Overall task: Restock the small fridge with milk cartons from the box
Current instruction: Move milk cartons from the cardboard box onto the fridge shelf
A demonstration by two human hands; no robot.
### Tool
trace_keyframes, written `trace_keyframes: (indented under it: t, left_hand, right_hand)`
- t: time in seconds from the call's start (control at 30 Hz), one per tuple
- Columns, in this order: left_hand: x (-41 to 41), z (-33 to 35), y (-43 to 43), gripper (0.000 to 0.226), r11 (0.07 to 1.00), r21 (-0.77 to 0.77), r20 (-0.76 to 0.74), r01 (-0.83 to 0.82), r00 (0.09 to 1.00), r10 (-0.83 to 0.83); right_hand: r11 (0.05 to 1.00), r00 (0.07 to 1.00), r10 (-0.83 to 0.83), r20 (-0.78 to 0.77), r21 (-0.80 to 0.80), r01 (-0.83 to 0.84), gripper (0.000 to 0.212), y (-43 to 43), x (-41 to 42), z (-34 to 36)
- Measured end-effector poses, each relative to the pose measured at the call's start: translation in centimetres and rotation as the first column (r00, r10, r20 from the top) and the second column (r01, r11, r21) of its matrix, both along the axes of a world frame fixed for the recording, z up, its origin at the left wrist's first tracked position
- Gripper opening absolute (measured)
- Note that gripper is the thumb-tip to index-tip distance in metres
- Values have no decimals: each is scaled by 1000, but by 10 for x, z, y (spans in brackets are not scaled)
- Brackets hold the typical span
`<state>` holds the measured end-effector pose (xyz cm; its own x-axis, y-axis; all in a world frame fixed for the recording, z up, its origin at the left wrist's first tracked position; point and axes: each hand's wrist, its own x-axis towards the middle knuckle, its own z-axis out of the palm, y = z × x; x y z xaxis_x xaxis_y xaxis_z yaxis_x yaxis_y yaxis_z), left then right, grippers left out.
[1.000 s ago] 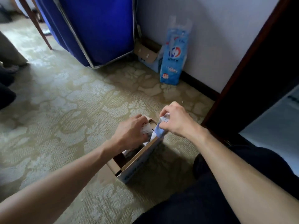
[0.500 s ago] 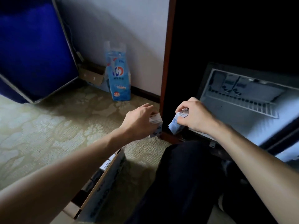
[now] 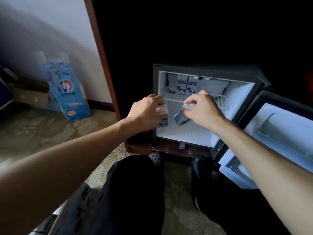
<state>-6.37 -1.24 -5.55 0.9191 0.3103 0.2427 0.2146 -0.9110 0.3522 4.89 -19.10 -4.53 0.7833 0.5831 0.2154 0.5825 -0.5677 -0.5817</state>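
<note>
The small fridge [image 3: 240, 106] stands open in a dark cabinet, its door [image 3: 279, 143] swung out to the right. My left hand [image 3: 145, 112] grips a small milk carton [image 3: 163, 117] by its top, at the fridge's left front edge. My right hand [image 3: 201, 107] pinches a second carton [image 3: 181, 118] by its top, so it hangs tilted in front of the lower compartment. Two cartons [image 3: 186, 85] stand side by side on the wire shelf [image 3: 220, 102] at the back. A corner of the box [image 3: 55, 219] shows at the bottom left.
A blue plastic package [image 3: 67, 89] and a cardboard box [image 3: 30, 95] stand against the white wall at left. A brown wooden cabinet post [image 3: 103, 65] runs beside the fridge. My dark-trousered knees [image 3: 135, 192] fill the foreground over patterned carpet.
Both hands lifted a carton each out of the box and carried them right, up to the open fridge. The view swung from the box to the fridge.
</note>
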Motion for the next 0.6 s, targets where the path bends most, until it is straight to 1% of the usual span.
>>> trace_keyframes:
  t: [0.07,0.13,0.23,0.47,0.53,0.6]
  left_hand:
    - [20,0,-8,38,1000,26,23,7,1000,-8]
    - [38,1,-15,38,999,31,50,34,998,-35]
    - [64,-4,-23,40,997,-7,100,71,993,-70]
    - [114,-26,-30,39,992,-104,201,73,978,-51]
    - [127,-34,-31,39,989,-127,212,78,976,-49]
    - [136,-40,-33,40,989,-118,205,84,977,-59]
  right_hand:
    - [998,998,-67,11,12,66,21,-6,10,-3]
    - [991,991,-133,17,29,132,29,-14,20,-6]
    - [978,979,-200,20,59,199,34,-26,33,-13]
    - [936,949,-316,1,166,312,29,-28,66,-39]
    - [932,944,-330,18,168,322,28,-24,72,-45]
    - [928,939,-342,39,169,331,27,-20,77,-49]
